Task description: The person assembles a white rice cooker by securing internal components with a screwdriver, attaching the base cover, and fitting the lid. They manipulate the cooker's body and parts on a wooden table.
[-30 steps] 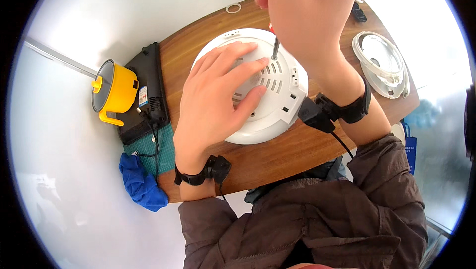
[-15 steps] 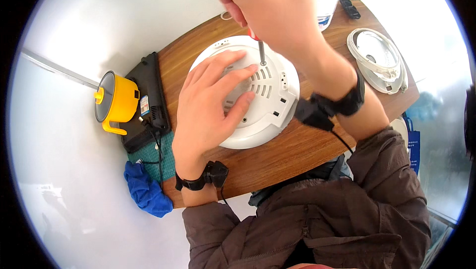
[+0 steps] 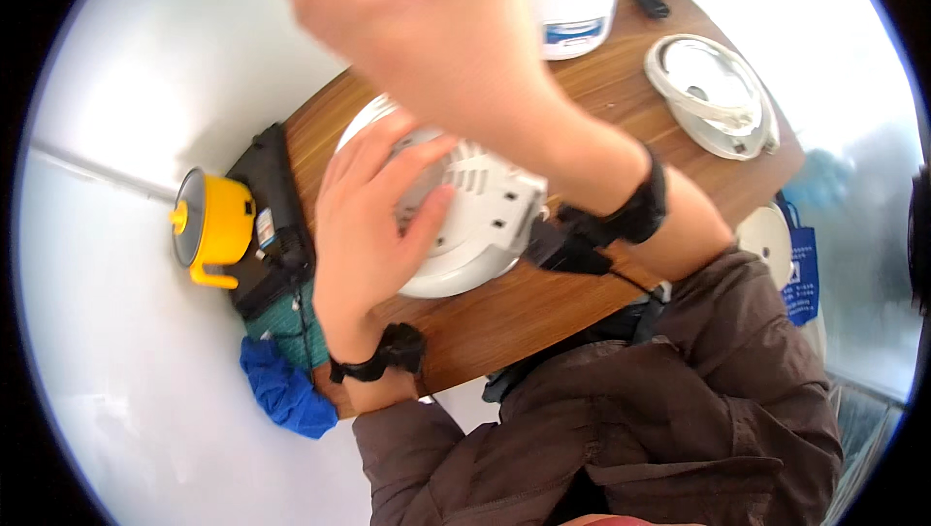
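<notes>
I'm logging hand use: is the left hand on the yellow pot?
No, the left hand lies on the slotted white base, and the yellow pot is apart from it, farther left.

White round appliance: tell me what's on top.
The left hand lies over the appliance, hiding the surface beneath. Vent slots and dark openings show; the right hand hides more of its far side.

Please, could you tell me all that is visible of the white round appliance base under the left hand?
The white round appliance base looks like smooth plastic. Its upturned face shows rows of narrow vent slots and, toward its right edge, small dark rectangular openings. It lies flat on the wooden table. The left hand rests spread on it; the right hand hides part of its far side.
</notes>
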`<move>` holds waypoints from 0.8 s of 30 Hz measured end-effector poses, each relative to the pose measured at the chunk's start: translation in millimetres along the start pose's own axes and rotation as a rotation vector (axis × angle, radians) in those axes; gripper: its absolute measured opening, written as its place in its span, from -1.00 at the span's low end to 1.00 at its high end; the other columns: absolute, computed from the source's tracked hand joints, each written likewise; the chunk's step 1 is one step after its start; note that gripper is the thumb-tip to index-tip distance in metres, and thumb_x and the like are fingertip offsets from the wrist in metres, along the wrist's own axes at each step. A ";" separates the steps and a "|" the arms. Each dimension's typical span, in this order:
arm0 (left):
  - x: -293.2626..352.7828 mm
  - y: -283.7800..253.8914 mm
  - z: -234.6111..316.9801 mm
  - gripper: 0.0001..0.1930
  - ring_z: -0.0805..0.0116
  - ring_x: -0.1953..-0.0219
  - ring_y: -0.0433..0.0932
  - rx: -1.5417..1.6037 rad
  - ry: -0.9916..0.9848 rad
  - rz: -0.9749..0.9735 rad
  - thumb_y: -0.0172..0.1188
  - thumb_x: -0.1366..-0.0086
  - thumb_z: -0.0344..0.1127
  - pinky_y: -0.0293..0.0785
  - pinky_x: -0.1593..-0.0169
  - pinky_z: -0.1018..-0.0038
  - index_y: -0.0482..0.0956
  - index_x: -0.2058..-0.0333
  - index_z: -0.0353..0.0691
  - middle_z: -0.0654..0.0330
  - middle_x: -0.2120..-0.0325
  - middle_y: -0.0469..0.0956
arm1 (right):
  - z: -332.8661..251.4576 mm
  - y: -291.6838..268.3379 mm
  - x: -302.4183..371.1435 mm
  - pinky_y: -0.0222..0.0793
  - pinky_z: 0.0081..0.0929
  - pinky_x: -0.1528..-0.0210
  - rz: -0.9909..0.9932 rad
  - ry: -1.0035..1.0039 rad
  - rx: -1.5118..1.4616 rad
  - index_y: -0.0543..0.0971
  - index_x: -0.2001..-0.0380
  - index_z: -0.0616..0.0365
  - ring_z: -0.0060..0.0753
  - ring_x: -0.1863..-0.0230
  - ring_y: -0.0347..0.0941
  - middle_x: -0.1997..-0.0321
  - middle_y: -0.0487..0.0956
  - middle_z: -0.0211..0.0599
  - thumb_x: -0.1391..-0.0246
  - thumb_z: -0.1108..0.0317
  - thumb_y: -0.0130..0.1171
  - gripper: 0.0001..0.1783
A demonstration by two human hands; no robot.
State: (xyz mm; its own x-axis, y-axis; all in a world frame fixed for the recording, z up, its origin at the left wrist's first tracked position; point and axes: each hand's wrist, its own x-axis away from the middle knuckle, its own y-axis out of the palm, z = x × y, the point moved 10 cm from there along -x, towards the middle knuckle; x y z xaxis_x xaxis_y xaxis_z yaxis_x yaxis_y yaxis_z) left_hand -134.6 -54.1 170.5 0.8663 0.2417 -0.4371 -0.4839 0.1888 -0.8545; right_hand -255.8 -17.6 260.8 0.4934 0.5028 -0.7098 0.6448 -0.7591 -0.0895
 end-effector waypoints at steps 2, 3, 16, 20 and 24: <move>-0.1 2.4 -1.5 -0.63 -0.05 -0.16 0.50 0.015 -0.016 -0.017 0.34 -0.13 -0.38 0.38 -0.24 0.15 0.69 0.03 -0.12 0.09 -0.12 0.56 | 6.8 -3.1 -1.0 0.54 -0.36 0.35 0.029 0.075 -0.084 0.60 0.32 0.43 -0.17 0.46 0.63 0.51 0.63 -0.01 -0.06 0.24 0.36 -0.63; 1.4 0.8 1.5 -0.64 -0.09 -0.14 0.50 -0.028 0.018 0.010 0.34 -0.12 -0.39 0.37 -0.23 0.14 0.69 0.04 -0.16 0.03 -0.09 0.56 | 10.6 -5.4 -3.2 0.54 -0.34 0.37 0.048 0.105 -0.135 0.59 0.39 0.44 -0.15 0.50 0.62 0.57 0.61 -0.02 -0.02 0.25 0.39 -0.63; 5.8 -2.8 7.0 -0.68 -0.11 -0.12 0.50 0.001 0.032 0.007 0.27 -0.24 -0.36 0.37 -0.22 0.14 0.64 0.02 -0.23 0.00 -0.05 0.57 | -7.4 -0.3 -0.1 0.43 -0.45 0.49 0.158 0.032 -0.122 0.62 0.32 0.29 -0.42 0.61 0.49 0.61 0.57 -0.21 -0.10 0.17 0.41 -0.65; -1.6 -4.8 15.7 -0.67 -0.04 -0.15 0.52 0.005 0.102 0.048 0.27 -0.24 -0.37 0.39 -0.23 0.19 0.67 0.01 -0.17 0.09 -0.11 0.58 | -63.8 -42.3 -13.6 0.57 -0.25 0.31 0.085 -0.149 -0.128 0.65 0.39 0.35 -0.06 0.44 0.64 0.52 0.63 -0.03 0.09 0.10 0.44 -0.56; 13.0 -12.5 11.5 -0.68 0.02 -0.15 0.54 -0.029 0.074 0.076 0.27 -0.25 -0.38 0.41 -0.23 0.21 0.69 0.01 -0.14 0.17 -0.13 0.59 | -105.3 -85.8 16.2 0.50 -0.39 0.36 -0.098 -0.362 -0.164 0.64 0.17 0.24 -0.29 0.45 0.58 0.49 0.63 -0.16 -0.08 0.29 0.39 -0.70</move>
State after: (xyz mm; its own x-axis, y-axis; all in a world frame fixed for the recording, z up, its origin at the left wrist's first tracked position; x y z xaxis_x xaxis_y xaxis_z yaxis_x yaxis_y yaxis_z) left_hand -118.8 -42.3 178.8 0.8344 0.1831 -0.5199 -0.5459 0.1443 -0.8253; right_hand -241.6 99.2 330.6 0.2062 0.3694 -0.9061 0.7778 -0.6237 -0.0772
